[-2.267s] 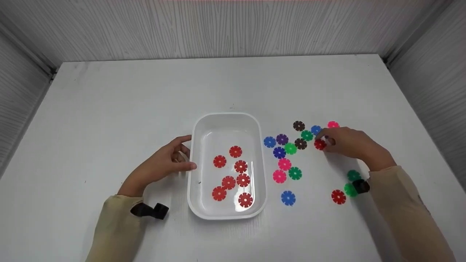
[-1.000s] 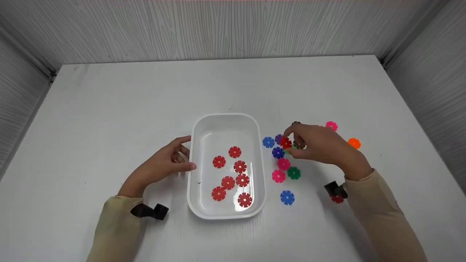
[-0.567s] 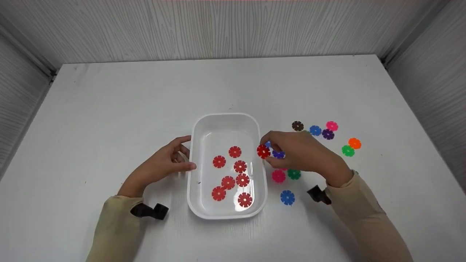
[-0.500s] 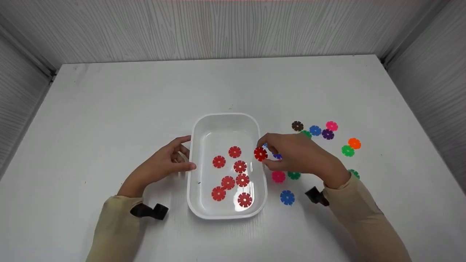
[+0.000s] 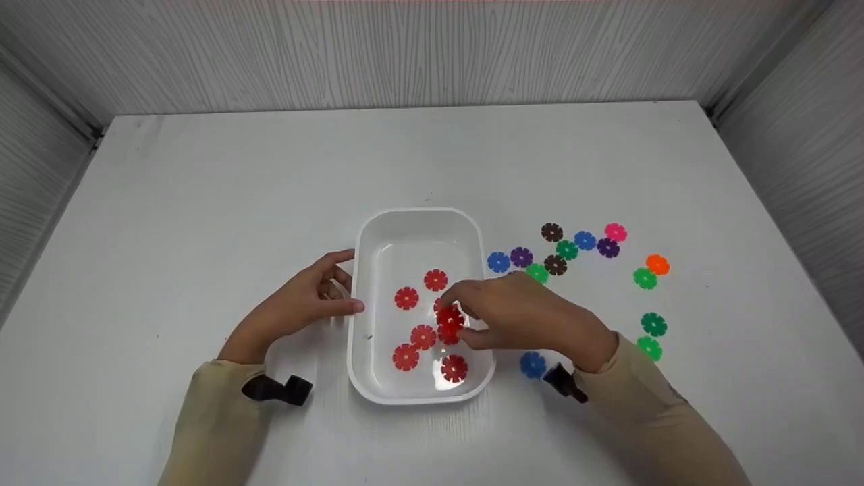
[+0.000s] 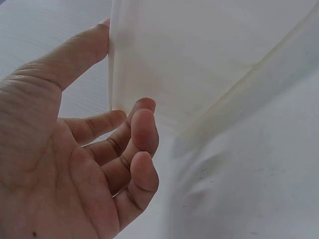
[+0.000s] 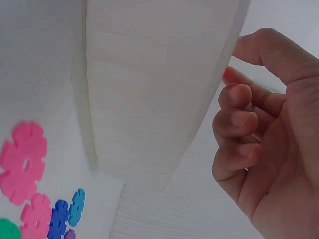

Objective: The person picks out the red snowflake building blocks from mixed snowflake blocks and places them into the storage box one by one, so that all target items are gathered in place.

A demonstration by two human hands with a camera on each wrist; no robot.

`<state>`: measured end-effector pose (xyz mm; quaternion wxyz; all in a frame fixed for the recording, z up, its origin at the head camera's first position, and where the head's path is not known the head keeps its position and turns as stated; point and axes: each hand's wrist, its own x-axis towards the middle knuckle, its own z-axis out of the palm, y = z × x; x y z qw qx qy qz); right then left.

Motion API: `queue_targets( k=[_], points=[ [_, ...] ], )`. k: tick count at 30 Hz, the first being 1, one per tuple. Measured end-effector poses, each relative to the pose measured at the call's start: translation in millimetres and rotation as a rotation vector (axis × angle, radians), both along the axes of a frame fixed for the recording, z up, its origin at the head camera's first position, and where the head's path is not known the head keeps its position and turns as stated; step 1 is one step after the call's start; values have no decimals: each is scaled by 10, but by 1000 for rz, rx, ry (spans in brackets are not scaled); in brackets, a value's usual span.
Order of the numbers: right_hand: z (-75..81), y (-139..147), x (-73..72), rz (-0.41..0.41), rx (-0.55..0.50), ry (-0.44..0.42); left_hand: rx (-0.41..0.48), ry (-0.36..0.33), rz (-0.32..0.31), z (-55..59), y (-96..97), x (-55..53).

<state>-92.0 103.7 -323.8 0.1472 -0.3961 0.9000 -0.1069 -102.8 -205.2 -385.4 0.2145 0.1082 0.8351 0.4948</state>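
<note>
A white rectangular tray stands on the table with several red plastic snowflake discs lying in it. At its left side my left hand holds the rim, thumb over the edge and index finger against the outer wall; the other fingers curl loosely in the left wrist view. My right hand reaches over the right rim and pinches a red snowflake disc between thumb and index finger, low above other red discs that it partly hides. From the right wrist, the tray wall covers most of that disc.
Right of the tray lie loose discs: blue, purple, brown, green, orange and pink. My right forearm crosses above some of them. A patterned wall panel closes off the back of the table.
My right hand has taken a red disc from the right-hand scatter and carried it left over the rim, down into the tray. The left hand and tray have stayed put.
</note>
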Motion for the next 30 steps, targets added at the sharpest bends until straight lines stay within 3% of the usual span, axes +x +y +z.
queue_targets(
  k=[7,13,20,30],
  points=[
    [-31,-125,74,75,22,-42,-18,-4,8,16,0,-19],
    [-57,-113,89,110,-23,-40,-24,-13,11,8,11,-19],
    [-55,-5,67,109,-70,40,-21,-14,11,3,9,-12],
    [34,322,41,-27,-33,-10,-7,-13,14,-17,11,2]
  ],
)
